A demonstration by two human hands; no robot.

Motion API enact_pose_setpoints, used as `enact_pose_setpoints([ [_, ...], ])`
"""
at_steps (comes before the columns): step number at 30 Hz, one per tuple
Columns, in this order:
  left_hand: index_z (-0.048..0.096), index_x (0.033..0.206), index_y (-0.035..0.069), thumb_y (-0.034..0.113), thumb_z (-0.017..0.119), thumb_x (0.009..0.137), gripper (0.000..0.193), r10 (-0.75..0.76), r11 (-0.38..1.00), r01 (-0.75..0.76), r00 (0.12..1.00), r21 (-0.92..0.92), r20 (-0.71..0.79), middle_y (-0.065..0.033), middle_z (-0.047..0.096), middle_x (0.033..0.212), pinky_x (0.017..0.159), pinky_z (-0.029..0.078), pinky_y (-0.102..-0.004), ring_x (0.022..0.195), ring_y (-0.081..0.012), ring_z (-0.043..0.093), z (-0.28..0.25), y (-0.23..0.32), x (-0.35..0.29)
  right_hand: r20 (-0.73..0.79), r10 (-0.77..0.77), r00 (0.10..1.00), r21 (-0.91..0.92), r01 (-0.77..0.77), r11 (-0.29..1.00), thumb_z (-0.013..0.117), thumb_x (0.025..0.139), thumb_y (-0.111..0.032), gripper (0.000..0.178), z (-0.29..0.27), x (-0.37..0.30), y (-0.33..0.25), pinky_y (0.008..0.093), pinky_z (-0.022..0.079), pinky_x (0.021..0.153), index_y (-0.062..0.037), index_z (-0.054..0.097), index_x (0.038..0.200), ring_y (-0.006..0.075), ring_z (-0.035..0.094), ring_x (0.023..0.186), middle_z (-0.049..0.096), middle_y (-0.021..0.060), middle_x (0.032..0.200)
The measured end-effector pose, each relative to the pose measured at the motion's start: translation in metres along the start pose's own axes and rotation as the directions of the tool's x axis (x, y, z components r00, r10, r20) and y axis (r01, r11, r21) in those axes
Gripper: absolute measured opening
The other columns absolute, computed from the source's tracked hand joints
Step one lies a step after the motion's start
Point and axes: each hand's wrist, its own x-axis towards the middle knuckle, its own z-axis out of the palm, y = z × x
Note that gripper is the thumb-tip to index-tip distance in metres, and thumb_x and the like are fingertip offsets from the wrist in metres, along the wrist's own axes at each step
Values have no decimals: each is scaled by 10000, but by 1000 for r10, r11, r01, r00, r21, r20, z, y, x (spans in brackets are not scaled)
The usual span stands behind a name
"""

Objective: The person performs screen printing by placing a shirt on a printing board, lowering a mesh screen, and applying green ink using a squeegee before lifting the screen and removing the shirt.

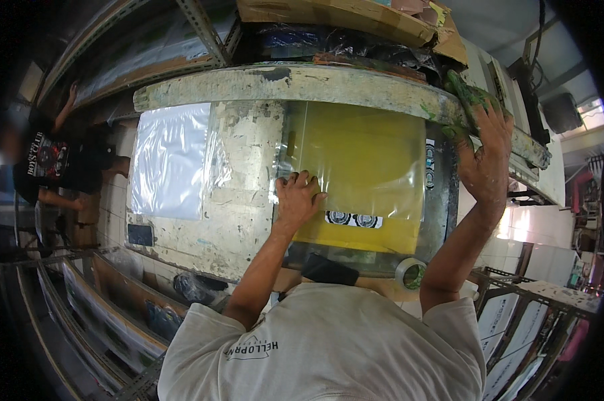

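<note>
My left hand [298, 198] lies with its fingers spread on the left edge of a clear plastic sheet [355, 147]. Beneath the plastic is a yellow panel [355, 239], whose bright lower strip shows uncovered. A white label with black round prints [353, 220] sits at the panel's lower part. Over on the right, my right hand [486, 157] reaches to the end of a long, paint-crusted beam [302, 80]. Its fingers and thumb are around a green-stained piece [464, 93] there; the hand partly hides it, and its kind is unclear.
A stack of clear plastic bags [171, 160] lies at the left of the worn table [242, 194]. A tape roll [410, 273] is at the near edge. Racks [108, 314] stand near left, with another rack [516, 321] near right. Another person [54, 157] is at far left.
</note>
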Motion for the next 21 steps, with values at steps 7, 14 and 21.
enact_pose_setpoints([
  [7, 616, 1102, 52, 357, 643, 809, 424, -53, 999, 54, 988, 0, -146, -108, 525, 1131, 902, 323, -489, 1035, -309, 509, -1, 1, 8, 156, 56, 986, -25, -53, 998, 606, 755, -76, 442, -3, -16, -8, 577, 180, 1075, 0, 541, 1186, 423, 420, 1220, 513, 248, 1247],
  [14, 288, 1400, 28, 183, 714, 789, 761, -576, 105, -677, 556, -728, -600, -80, 484, 1240, 909, 427, -301, 1027, -191, 524, -97, -62, -20, 267, 57, 962, 52, -74, 996, 669, 618, -70, 440, 2, -90, -36, 627, 206, 1030, -20, 568, 1043, 465, 416, 1183, 507, 249, 1180],
  [21, 306, 1357, -10, -28, 744, 627, 851, -720, 275, -197, 607, -941, -338, -89, 508, 1187, 834, 496, -285, 1017, -187, 540, -70, -106, -92, 657, 87, 748, 179, -267, 947, 727, 626, -126, 630, 6, -115, -61, 557, 231, 1072, -21, 523, 1213, 438, 373, 1248, 471, 250, 1261],
])
